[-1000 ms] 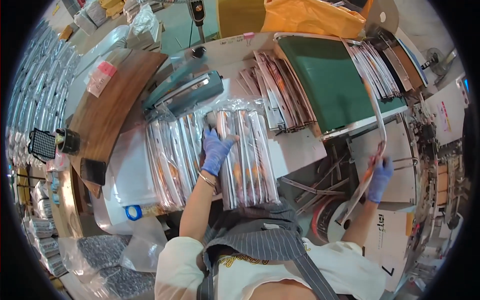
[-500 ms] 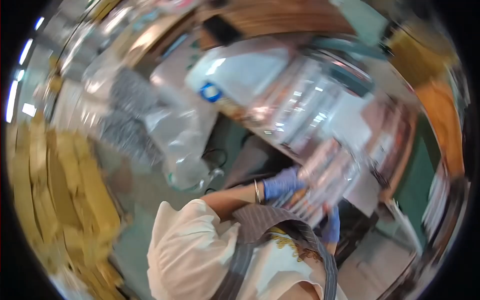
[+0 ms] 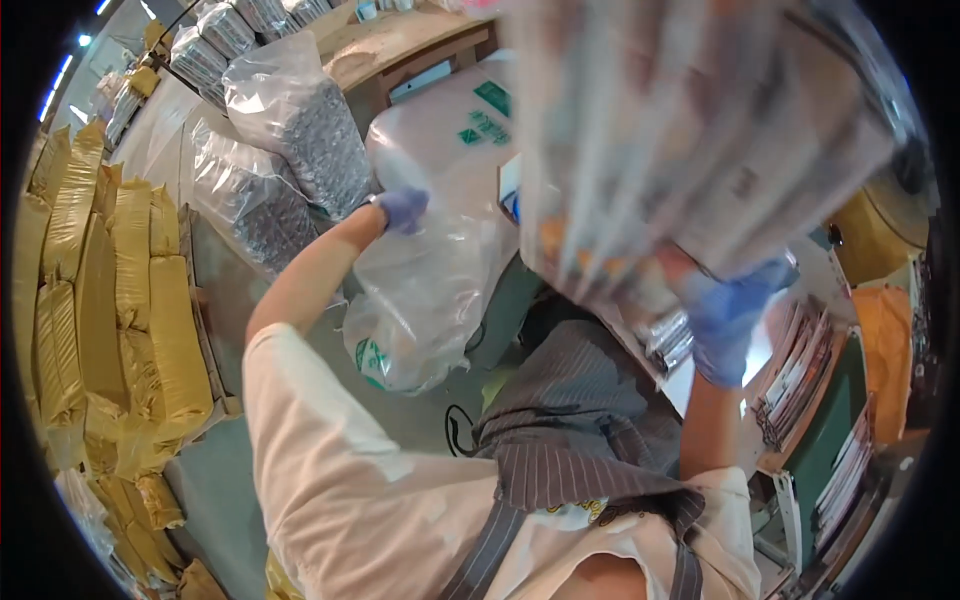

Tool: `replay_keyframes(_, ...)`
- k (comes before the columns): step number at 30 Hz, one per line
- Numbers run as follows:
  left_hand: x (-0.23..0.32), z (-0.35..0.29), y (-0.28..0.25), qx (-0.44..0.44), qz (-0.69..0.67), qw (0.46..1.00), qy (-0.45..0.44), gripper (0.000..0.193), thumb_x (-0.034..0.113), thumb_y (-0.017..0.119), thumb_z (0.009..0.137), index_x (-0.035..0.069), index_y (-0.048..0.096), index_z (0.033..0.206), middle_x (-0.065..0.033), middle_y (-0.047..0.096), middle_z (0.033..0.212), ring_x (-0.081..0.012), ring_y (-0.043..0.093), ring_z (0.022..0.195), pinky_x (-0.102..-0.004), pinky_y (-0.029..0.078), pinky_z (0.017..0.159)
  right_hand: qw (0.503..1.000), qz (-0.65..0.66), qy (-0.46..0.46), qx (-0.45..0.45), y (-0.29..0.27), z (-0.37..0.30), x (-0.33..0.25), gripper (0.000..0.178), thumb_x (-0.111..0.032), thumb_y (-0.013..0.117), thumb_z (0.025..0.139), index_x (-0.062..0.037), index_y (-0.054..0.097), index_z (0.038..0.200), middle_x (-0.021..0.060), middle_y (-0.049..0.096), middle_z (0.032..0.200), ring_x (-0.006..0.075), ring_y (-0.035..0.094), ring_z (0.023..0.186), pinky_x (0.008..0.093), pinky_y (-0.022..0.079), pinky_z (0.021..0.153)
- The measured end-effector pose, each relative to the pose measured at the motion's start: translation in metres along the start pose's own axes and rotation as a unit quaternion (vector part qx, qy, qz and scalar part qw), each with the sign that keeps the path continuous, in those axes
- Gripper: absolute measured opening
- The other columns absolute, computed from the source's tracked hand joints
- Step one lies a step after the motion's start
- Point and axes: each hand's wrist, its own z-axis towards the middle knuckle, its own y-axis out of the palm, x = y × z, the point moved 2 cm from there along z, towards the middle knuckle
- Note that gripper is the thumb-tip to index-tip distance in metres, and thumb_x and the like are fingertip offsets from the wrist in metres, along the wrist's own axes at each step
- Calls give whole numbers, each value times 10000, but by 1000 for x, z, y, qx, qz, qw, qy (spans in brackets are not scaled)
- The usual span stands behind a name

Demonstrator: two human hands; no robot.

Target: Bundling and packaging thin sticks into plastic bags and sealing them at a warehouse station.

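Observation:
My right hand (image 3: 735, 315), in a blue-violet glove, grips a thick bundle of flat clear plastic packets (image 3: 690, 140) from below. The bundle is raised close to the camera, blurred at its top, and hides much of the work table. My left hand (image 3: 405, 210), gloved alike, is stretched out to the left with its fingers curled at the upper part of a large clear plastic bag (image 3: 425, 300). That bag hangs loosely down and has green printing near its bottom. Beyond it is a pale sack (image 3: 430, 135) with green marks.
Two clear bags of grey pieces (image 3: 325, 140) stand left of my left hand. Yellow wrapped bundles (image 3: 125, 300) are stacked at the far left. A wooden table (image 3: 400, 45) is at the back. Flat packets (image 3: 795, 370) stand in a row at right, near an orange sack (image 3: 885, 340).
My left hand has left the packets and reached out left to the clear bag. My right hand has lifted the bundle of packets up and toward the camera. The view has turned.

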Motion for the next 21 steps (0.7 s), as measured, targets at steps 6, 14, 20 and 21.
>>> replay_keyframes(6, 0, -67, -67, 244, -92, 958, -118, 136, 57, 558, 676, 28, 564, 808, -168, 576, 747, -290, 578, 675, -376, 444, 608, 971, 101, -182, 118, 171, 45, -17, 785, -172, 789, 515, 2, 319, 1118, 117, 489, 981, 198, 517, 881, 336, 449, 762)
replay_keyframes(14, -10, -198, -60, 406, -603, 644, -239, 266, 245, 507, 857, 57, 541, 1043, -101, 560, 1000, -245, 517, 918, -369, 429, 772, 974, 113, 112, -161, 270, -115, 34, 612, -176, 759, 582, -24, 388, 1045, 128, 557, 917, 206, 550, 849, 327, 459, 708)
replay_keyframes(20, 10, -290, -63, 514, -334, 785, -90, 467, 220, 620, 789, 22, 481, 1189, -96, 525, 1165, -204, 511, 1047, -291, 409, 912, 975, 53, 27, -214, 358, -195, 55, 542, -151, 737, 619, -33, 439, 1057, 152, 574, 954, 203, 566, 840, 332, 464, 725)
replay_keyframes(21, 27, -294, -74, 413, -727, 520, -177, 510, 195, 650, 758, 5, 472, 1197, -90, 520, 1176, -195, 503, 1058, -273, 385, 937, 934, -116, -82, -329, 377, -216, 81, 500, -169, 727, 646, -30, 473, 1054, 165, 576, 980, 214, 565, 875, 340, 458, 764)
